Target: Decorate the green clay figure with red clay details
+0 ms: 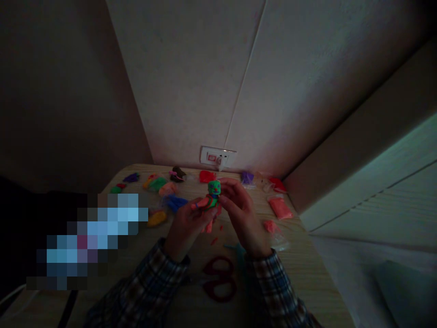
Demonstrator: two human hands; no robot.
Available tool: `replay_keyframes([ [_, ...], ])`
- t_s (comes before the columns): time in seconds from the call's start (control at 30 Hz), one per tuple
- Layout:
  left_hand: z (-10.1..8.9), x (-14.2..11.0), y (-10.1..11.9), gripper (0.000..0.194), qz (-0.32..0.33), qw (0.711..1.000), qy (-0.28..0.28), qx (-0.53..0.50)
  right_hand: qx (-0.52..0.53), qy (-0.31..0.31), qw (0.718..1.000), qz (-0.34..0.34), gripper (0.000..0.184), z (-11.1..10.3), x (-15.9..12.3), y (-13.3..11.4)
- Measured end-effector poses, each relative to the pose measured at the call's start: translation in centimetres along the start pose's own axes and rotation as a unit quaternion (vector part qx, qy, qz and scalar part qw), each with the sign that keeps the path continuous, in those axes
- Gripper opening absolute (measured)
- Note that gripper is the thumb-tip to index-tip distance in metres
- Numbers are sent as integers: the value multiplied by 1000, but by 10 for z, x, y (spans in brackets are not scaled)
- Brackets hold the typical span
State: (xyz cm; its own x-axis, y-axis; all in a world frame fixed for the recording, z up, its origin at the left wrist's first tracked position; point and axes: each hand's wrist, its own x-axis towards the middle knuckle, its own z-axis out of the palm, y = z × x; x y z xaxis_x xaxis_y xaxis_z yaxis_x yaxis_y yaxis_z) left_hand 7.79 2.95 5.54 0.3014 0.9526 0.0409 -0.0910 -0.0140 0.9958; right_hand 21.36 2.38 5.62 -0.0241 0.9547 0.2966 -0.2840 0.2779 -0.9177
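A small clay figure (212, 197) with a green head, blue and red bands and orange legs is held up over a wooden table (307, 273). My left hand (187, 225) grips its body from the left, fingers closed round it. My right hand (241, 214) pinches the figure near the head from the right. Both sleeves are plaid.
Red-handled scissors (220, 280) lie in front of my wrists. Several coloured clay lumps and bags lie along the back: blue (175, 202), yellow (157, 218), red (206, 176), purple (246, 177), pink (280, 208). A wall socket (217, 157) sits behind. A blurred patch covers the left.
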Motion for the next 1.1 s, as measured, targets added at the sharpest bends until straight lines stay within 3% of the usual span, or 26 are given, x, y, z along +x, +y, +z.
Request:
replay_keyframes([
  [0.47, 3, -1, 10, 28, 3, 1000, 18, 21, -16, 10, 1000, 5, 26, 2, 1, 0],
  [0.9, 2, -3, 5, 34, 7, 999, 29, 34, -3, -1, 1000, -1, 26, 3, -3, -2],
  [1.1, 4, -6, 3, 35, 4, 998, 61, 34, -3, -3, 1000, -6, 27, 1, -5, -1],
])
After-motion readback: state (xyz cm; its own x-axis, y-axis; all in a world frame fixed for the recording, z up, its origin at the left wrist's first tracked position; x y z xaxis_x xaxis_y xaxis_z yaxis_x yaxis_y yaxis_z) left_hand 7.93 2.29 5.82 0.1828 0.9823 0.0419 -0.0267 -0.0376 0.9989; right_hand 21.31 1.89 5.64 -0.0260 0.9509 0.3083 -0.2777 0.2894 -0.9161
